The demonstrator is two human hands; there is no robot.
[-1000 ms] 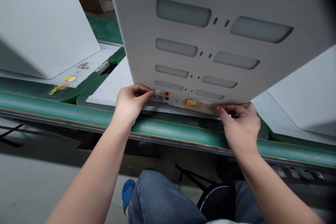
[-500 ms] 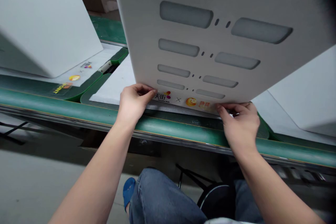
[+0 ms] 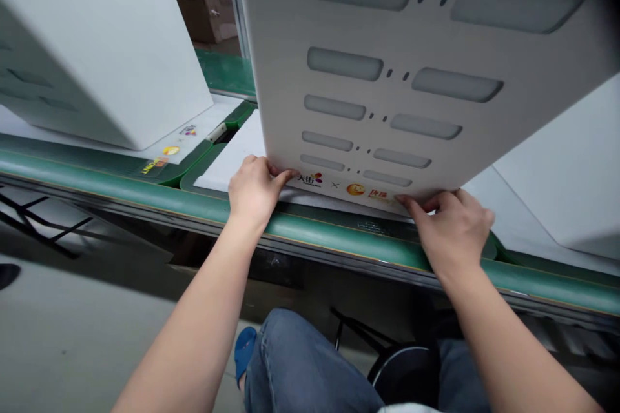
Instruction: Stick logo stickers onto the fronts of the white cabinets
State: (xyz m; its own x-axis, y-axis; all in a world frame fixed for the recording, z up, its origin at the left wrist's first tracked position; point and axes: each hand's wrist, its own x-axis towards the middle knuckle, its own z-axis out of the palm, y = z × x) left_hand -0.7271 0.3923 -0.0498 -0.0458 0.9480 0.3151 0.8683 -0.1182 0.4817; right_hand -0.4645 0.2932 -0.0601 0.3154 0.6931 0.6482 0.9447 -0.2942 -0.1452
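Knees: blue jeans (image 3: 300, 368) low down, so the person sits.
Left hand (image 3: 254, 190): grip pinches the white board (image 3: 436, 45) at its low edge.
Right hand (image 3: 453, 229): pinches that edge too, to keep it level.
White board: tilted up over the green worktop (image 3: 339, 239).
Far left: another board (image 3: 97, 45) leans.

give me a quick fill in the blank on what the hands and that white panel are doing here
1. Both hands grip the white panel at its ____ edge.
2. The left hand and right hand sit on either side of the printed ____.
3. The rounded rail under the hands is ____ in colour.
4. The panel's oblong recesses come in ____ per row.

Missing words: bottom; logos; green; pairs
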